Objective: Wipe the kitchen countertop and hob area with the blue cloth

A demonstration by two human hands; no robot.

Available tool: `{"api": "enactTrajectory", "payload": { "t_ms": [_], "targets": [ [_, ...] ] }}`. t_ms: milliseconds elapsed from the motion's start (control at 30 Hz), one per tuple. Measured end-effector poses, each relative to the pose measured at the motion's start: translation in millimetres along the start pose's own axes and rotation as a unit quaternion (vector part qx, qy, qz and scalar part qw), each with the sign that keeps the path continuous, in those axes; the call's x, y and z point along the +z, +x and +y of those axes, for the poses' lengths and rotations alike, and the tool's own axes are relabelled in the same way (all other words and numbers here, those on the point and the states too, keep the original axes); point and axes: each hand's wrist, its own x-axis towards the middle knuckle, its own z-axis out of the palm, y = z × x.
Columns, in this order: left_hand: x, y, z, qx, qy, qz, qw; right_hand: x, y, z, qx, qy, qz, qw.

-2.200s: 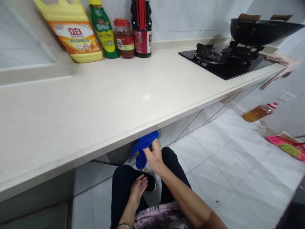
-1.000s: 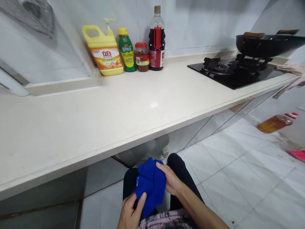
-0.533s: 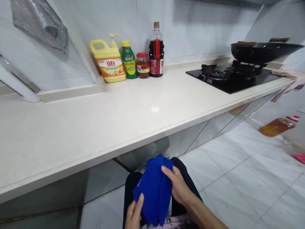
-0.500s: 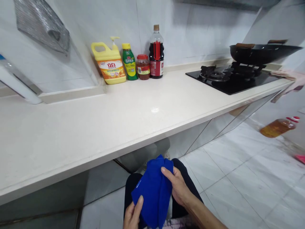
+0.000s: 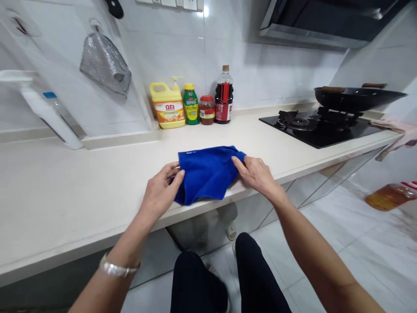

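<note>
A blue cloth [image 5: 207, 172] lies spread on the cream countertop [image 5: 97, 182] near its front edge. My left hand [image 5: 160, 193] pinches the cloth's left edge between thumb and fingers. My right hand [image 5: 256, 173] grips the cloth's right edge, fingers curled on the fabric. Both forearms reach in from below, and a silver bracelet sits on my left wrist.
At the back stand a yellow detergent jug [image 5: 167, 106], a green bottle [image 5: 190, 104], a red-lidded jar [image 5: 206, 110] and a dark sauce bottle [image 5: 223, 95]. A black wok [image 5: 355, 98] sits on the gas hob [image 5: 319, 127] at right. An oil bottle [image 5: 389, 196] lies on the floor.
Both hands have lifted the blue cloth from lap height below the counter up onto the countertop and spread it flat. The view has tilted upward.
</note>
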Motion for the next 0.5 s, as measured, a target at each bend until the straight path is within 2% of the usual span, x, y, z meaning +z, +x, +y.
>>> {"api": "enactTrajectory", "payload": {
  "t_ms": [67,133,200,267,367,433,500],
  "targets": [
    [-8.5,22.8,-17.4,-0.013,0.079,-0.037,0.996,-0.1,2.6,8.6,-0.011,-0.146,0.024,0.989],
    [-19.8,38.7,-32.2,-0.021,0.143,-0.08,0.986,8.2,-1.3,9.4,-0.096,-0.175,0.031,0.979],
    [-30.6,52.8,-41.6,-0.021,0.166,-0.116,0.979,26.4,-3.0,3.8,-0.22,-0.15,-0.016,0.964],
    [-37.4,68.4,-45.9,-0.046,0.137,-0.144,0.979,50.1,2.4,-2.7,-0.309,-0.13,-0.102,0.937],
    [-37.0,92.6,-45.2,-0.114,0.094,-0.15,0.978,77.8,19.6,-5.1,-0.34,-0.116,-0.219,0.907],
    [-31.4,106.3,-41.9,-0.144,0.123,-0.154,0.97,83.0,29.8,-1.4,-0.335,-0.112,-0.272,0.895],
    [-24.0,117.3,-39.1,-0.148,0.187,-0.176,0.955,78.8,37.2,5.7,-0.328,-0.12,-0.307,0.885]
  ]
}}
